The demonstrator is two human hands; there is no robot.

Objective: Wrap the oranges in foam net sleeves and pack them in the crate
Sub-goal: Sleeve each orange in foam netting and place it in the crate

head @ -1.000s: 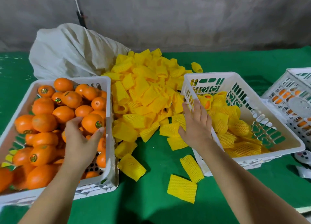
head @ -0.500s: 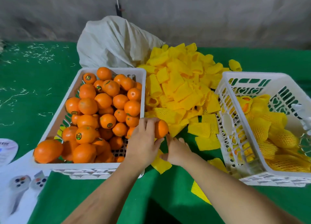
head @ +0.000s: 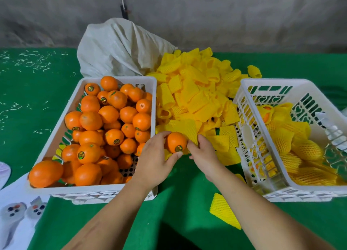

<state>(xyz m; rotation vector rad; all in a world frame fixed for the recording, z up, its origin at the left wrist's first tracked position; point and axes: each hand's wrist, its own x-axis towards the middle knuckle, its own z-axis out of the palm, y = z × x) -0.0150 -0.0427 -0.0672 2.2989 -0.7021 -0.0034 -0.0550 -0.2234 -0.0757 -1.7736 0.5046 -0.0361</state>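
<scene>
Left hand: my left hand (head: 156, 158) grips one orange (head: 176, 142), its fingers (head: 163, 136) curled over the top and the thumb under the fruit, just beside the near right corner of the left crate.
Orange: it is held above the green worktop (head: 187, 208), between the two crates; a round sticker shows on its near side.
Right hand: my right hand (head: 205, 154) pinches the near edge of a yellow foam net sleeve (head: 185, 128), fingers closed on it; the sleeve lies just behind the orange and touches it.
Sleeve pile: a heap of loose yellow sleeves (head: 195, 92) covers the worktop between the crates, reaching back toward the wall.
Left crate: a white crate (head: 120, 191) piled with bare oranges, several with stickers.
Right crate: a white slotted crate (head: 249, 129) holds oranges already wrapped in yellow netting; an orange skin shows through one sleeve near its far left corner.
Stray sleeve: one flat sleeve (head: 224, 211) lies alone on the worktop beside my right forearm.
Sack: a crumpled white sack (head: 120, 48) sits behind the left crate, touching the sleeve pile.
Paper: a white printed sheet (head: 16, 217) lies at the near left; I cannot tell what it shows.
</scene>
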